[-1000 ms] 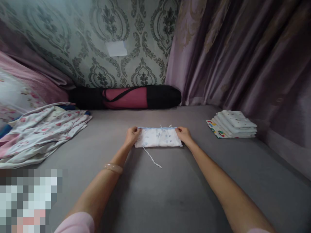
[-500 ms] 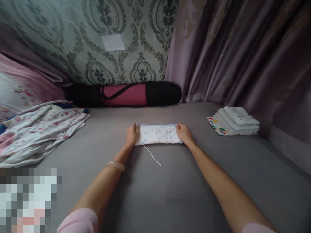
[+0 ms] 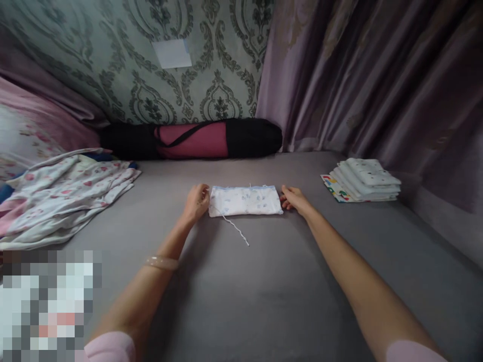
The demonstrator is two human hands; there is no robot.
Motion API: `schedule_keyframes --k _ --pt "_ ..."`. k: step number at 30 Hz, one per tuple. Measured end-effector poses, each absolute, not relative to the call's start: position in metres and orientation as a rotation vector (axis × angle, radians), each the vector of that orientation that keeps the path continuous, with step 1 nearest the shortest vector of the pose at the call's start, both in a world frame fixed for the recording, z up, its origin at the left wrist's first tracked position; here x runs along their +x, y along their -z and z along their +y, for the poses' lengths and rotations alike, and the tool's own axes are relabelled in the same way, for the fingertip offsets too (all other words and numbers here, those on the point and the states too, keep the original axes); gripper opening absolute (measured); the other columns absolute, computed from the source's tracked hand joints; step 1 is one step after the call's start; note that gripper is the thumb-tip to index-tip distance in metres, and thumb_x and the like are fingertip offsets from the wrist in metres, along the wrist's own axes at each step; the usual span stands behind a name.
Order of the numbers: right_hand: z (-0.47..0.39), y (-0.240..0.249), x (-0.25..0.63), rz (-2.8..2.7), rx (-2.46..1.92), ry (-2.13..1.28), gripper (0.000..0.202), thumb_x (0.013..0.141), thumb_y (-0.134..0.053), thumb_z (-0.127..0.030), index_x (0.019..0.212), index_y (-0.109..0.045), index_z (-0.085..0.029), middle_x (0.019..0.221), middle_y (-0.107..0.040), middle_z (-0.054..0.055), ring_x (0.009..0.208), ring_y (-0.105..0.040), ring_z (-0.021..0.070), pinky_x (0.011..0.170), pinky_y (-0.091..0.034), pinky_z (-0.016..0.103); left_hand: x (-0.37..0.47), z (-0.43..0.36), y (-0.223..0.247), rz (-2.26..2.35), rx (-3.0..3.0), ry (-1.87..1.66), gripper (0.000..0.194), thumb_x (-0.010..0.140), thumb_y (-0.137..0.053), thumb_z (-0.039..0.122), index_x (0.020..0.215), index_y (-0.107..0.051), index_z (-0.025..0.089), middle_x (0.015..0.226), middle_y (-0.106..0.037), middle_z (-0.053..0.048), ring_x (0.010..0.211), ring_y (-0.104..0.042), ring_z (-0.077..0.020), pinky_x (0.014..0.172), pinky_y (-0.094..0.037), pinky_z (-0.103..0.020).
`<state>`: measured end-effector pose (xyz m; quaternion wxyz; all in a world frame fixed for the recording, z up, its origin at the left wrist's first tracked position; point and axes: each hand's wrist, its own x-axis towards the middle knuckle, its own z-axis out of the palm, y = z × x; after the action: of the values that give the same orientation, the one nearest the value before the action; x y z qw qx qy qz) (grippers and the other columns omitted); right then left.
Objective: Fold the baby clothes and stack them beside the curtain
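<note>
A folded white cloth (image 3: 245,200) with a pale blue print and a blue top edge lies flat on the grey sheet. From its left part a thin white string (image 3: 237,230) trails toward me. My left hand (image 3: 197,200) is just beside the cloth's left end, fingers loosely bent and holding nothing. Off the right end, with a small gap, my right hand (image 3: 295,198) has its fingers apart and nothing in them.
To the right is a stack of folded white cloths (image 3: 373,176) on a colourful printed piece. Loose patterned clothes (image 3: 71,193) are heaped at the left. A black and pink long bag (image 3: 192,141) lies along the wall by the purple curtain (image 3: 313,75).
Both hands have let go of the cloth's ends and moved outward, left hand to the left, right hand to the right. The cloth stays lying on the sheet. The view has tilted slightly.
</note>
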<state>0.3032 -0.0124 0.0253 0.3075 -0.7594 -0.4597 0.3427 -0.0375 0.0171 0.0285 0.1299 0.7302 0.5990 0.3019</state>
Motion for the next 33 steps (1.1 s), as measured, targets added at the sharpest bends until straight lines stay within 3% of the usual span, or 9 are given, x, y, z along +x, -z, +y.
schedule_keyframes --k 3,6,10,16,22,28,31,33 --pt "-0.026 -0.028 0.311 -1.121 -1.962 -0.922 0.028 0.099 -0.043 -0.036 0.095 -0.06 -0.014 0.078 -0.072 0.007 0.039 -0.053 0.0057 0.034 -0.034 0.015 -0.037 -0.02 -0.039 1.247 2.536 -0.745 0.032 0.081 -0.048 0.014 0.109 -0.064 0.02 0.106 -0.058 -0.009 0.095 -0.052 -0.0211 0.089 -0.043 -0.035" --pt "-0.036 -0.033 0.311 -1.173 -1.93 -0.88 0.024 0.098 -0.044 -0.033 0.101 -0.057 -0.013 0.083 -0.072 0.008 0.04 -0.053 0.0056 0.035 -0.035 0.015 -0.022 -0.056 -0.044 0.889 2.778 -0.459 0.039 0.084 -0.046 0.011 0.116 -0.063 0.025 0.108 -0.054 -0.009 0.095 -0.048 -0.0213 0.086 -0.044 -0.034" --pt "-0.048 -0.041 0.304 -1.276 -1.858 -0.876 0.025 0.098 -0.044 -0.033 0.105 -0.056 -0.012 0.085 -0.071 0.01 0.042 -0.055 0.0068 0.036 -0.037 0.016 -0.005 -0.08 -0.04 0.858 2.84 -0.307 0.031 0.092 -0.037 0.013 0.107 -0.064 0.02 0.104 -0.054 -0.01 0.092 -0.047 -0.0207 0.08 -0.044 -0.031" --pt "-0.061 -0.047 0.309 -1.263 -1.843 -0.902 0.022 0.097 -0.045 -0.032 0.096 -0.057 -0.014 0.083 -0.072 0.008 0.043 -0.054 0.0061 0.036 -0.037 0.015 -0.018 -0.079 -0.039 0.841 2.629 -0.446 0.025 0.097 -0.034 0.023 0.091 -0.057 0.017 0.099 -0.057 -0.009 0.089 -0.05 -0.0182 0.08 -0.044 -0.03" --pt "-0.063 -0.047 0.312 -1.247 -1.836 -0.887 0.019 0.096 -0.045 -0.028 0.091 -0.058 -0.015 0.081 -0.071 0.007 0.042 -0.054 0.0057 0.035 -0.035 0.014 -0.019 -0.046 -0.06 1.224 2.201 -0.72 0.014 0.092 -0.042 0.025 0.092 -0.056 0.02 0.076 -0.06 0.0 0.067 -0.053 -0.0129 0.066 -0.042 -0.023" --pt "-0.055 -0.044 0.292 -1.393 -1.833 -0.866 0.019 0.093 -0.047 -0.026 0.102 -0.06 -0.015 0.081 -0.072 0.006 0.044 -0.056 0.0086 0.039 -0.038 0.017 -0.003 -0.004 -0.067 1.639 2.26 -0.907 0.019 0.091 -0.041 0.019 0.097 -0.059 0.018 0.092 -0.065 -0.008 0.087 -0.06 -0.0202 0.079 -0.044 -0.03" --pt "-0.049 -0.043 0.283 -1.552 -1.841 -0.708 0.021 0.093 -0.046 -0.025 0.1 -0.063 -0.016 0.082 -0.072 0.007 0.055 -0.063 0.0129 0.054 -0.048 0.022 0.003 0.002 -0.06 1.853 2.305 -0.976 0.025 0.09 -0.043 0.019 0.111 -0.057 0.015 0.114 -0.06 -0.015 0.104 -0.056 -0.0269 0.088 -0.044 -0.037" --pt "-0.045 -0.042 0.273 -1.672 -1.84 -0.528 0.024 0.093 -0.044 -0.024 0.101 -0.065 -0.016 0.09 -0.073 0.009 0.075 -0.068 0.0182 0.071 -0.052 0.028 0.011 0.001 -0.051 1.821 2.378 -0.956 0.03 0.09 -0.043 0.019 0.117 -0.055 0.013 0.121 -0.057 -0.017 0.11 -0.054 -0.0284 0.093 -0.043 -0.04"
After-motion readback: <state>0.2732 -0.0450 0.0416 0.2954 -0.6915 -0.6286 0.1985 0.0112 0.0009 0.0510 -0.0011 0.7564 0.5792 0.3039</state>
